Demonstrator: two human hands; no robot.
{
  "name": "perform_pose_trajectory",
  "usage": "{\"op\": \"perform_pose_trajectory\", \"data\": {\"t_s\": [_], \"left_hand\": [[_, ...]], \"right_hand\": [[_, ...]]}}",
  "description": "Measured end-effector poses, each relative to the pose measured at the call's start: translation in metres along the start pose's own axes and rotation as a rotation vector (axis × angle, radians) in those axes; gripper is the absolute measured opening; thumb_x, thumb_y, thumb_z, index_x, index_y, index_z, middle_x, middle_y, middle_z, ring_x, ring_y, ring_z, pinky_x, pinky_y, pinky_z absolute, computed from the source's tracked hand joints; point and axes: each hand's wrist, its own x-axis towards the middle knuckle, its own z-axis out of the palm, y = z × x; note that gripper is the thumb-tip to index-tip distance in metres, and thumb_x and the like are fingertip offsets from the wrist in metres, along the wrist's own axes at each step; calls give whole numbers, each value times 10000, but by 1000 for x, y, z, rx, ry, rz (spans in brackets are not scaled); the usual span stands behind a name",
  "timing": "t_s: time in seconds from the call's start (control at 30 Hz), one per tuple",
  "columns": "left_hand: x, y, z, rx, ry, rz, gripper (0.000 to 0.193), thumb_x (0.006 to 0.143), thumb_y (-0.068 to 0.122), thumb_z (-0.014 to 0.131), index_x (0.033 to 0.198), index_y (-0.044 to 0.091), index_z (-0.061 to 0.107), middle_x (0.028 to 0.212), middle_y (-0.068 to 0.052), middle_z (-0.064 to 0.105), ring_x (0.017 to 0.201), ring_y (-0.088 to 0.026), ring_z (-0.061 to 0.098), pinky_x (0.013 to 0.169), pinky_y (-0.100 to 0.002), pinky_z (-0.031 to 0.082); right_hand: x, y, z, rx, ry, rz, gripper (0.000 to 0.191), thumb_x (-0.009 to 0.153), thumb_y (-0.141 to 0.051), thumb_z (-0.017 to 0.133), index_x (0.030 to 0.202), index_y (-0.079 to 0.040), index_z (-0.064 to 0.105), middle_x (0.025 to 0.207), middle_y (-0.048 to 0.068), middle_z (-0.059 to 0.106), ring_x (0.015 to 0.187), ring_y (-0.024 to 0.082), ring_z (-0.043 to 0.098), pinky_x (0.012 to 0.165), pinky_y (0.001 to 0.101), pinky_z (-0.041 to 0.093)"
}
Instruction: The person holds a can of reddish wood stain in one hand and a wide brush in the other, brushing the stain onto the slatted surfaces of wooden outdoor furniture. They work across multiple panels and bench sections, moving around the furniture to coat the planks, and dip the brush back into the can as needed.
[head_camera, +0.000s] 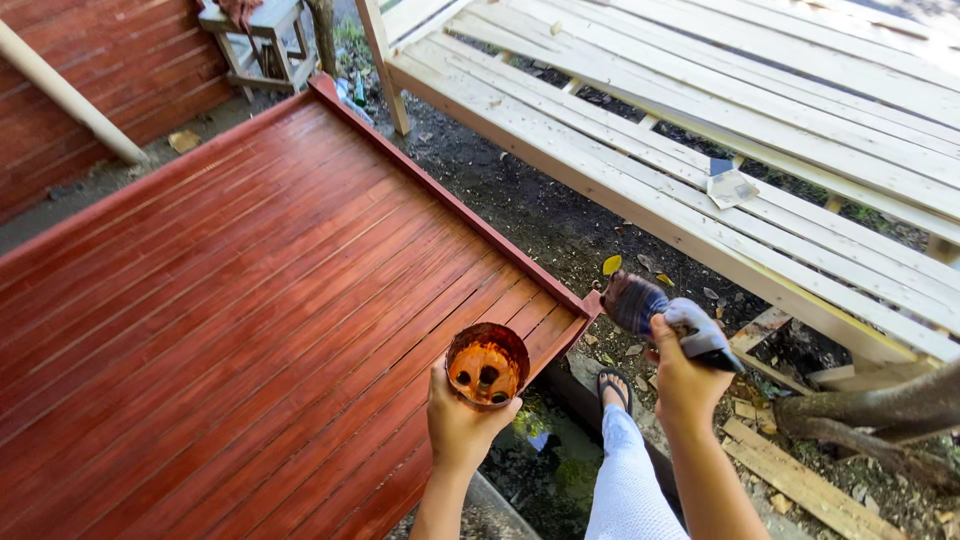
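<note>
Head view: left hand (462, 420) grips round stain-crusted cup (487, 364)

Both forearms reach forward, bare to the elbow. The left hand (460, 425) is raised with its back toward the camera, fingers and thumb curled closed around what it holds. The right hand (683, 378), beside it and a little higher, is closed in a fist, thumb wrapped over the top, wrist straight. The two hands are apart, not touching.
</note>
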Motion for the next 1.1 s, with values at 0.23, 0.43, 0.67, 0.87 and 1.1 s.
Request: {"op": "perform_pose_trajectory", "data": {"t_s": [0.23, 0.43, 0.67, 0.87, 1.1], "left_hand": [[109, -5, 156, -73, 195, -22, 978, 546, 158, 959, 1369, 8, 453, 1256, -190, 606, 1158, -322, 638, 963, -433, 529], [224, 23, 293, -250, 308, -205, 1002, 536, 163, 951, 1383, 21, 435, 1252, -146, 611, 1158, -278, 669, 979, -397, 556], [325, 45, 381, -61, 392, -216, 1105, 544, 278, 1036, 1408, 24, 395, 1315, -184, 531, 1230, -325, 563, 1054, -440, 459], [394, 37, 378, 54, 472, -103, 1166, 493, 240, 1042, 1430, -6, 393, 1436, -256, 486, 1320, -464, 472, 1070, -534, 397], [492, 12, 352, -6, 621, -222, 1084, 507, 255, 1012, 1419, 63, 457, 1375, -178, 580, 1280, -372, 563, 1076, -461, 454]], "right_hand": [[203, 67, 49, 4, -183, 23, 290, 905, -45, 810, 1170, -52, 694, 1041, 23, 685, 834, 127, 650, 669, 288, 574], [375, 100, 112, -77, -394, 224, 326, 865, -80, 776, 1176, -35, 690, 1032, 72, 710, 847, 193, 687, 682, 349, 607], [485, 93, 182, -43, -547, 178, 364, 895, -90, 749, 1241, -35, 651, 1095, 75, 706, 947, 205, 718, 741, 380, 626], [504, 79, 271, -6, -571, 267, 305, 938, -83, 728, 1229, -67, 637, 1044, 71, 699, 850, 215, 725, 682, 340, 611], [524, 96, 410, 127, -663, 434, 252, 926, -94, 735, 1153, -97, 627, 971, 31, 699, 794, 197, 731, 599, 304, 580]]}}
